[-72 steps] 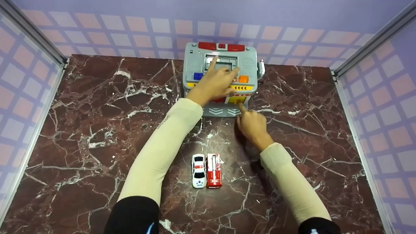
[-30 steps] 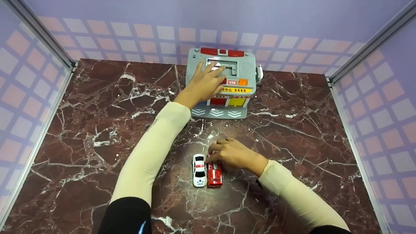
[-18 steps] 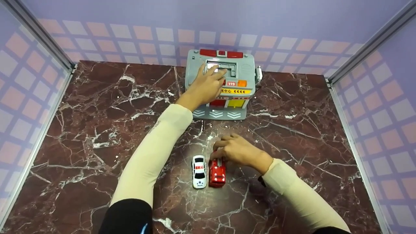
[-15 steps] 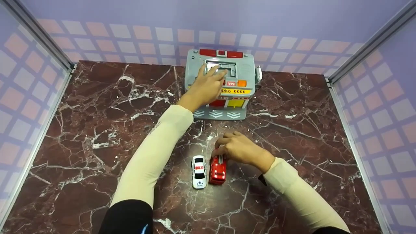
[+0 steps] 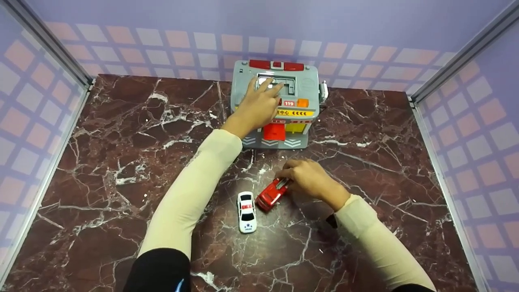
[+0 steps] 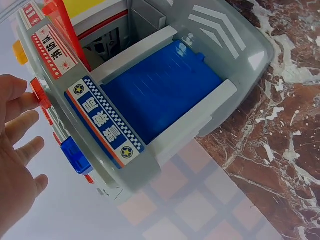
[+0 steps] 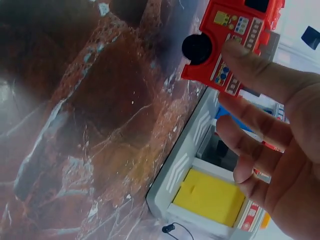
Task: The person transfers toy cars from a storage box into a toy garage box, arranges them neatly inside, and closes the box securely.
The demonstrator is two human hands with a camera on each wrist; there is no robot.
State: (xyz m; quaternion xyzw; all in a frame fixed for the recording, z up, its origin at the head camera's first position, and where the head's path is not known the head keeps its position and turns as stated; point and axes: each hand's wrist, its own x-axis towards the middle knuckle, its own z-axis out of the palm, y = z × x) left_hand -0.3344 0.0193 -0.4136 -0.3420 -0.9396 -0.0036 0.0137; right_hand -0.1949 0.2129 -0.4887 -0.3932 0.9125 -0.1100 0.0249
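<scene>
Dark red, white-veined marbled worktop [image 5: 365, 178]; at its far side, a grey plastic toy station [image 5: 309, 81], its red middle door [image 5: 275, 132] standing out. Left-hand grip [image 5: 259, 106]: fingers spread over the station's top. Right-hand grip [image 5: 310, 178]: thumb and fingers pinch the station-side end of a red toy fire truck [image 5: 271, 196], angled just beside a white toy police car [image 5: 247, 217]. Judgement: pinch both flanks squarely, keep the truck level, clear the car before turning, steady the station lightly. Truck: glossy red, labelled sides, 1 black wheel plain in right wrist view; lift-off: cannot tell.
</scene>
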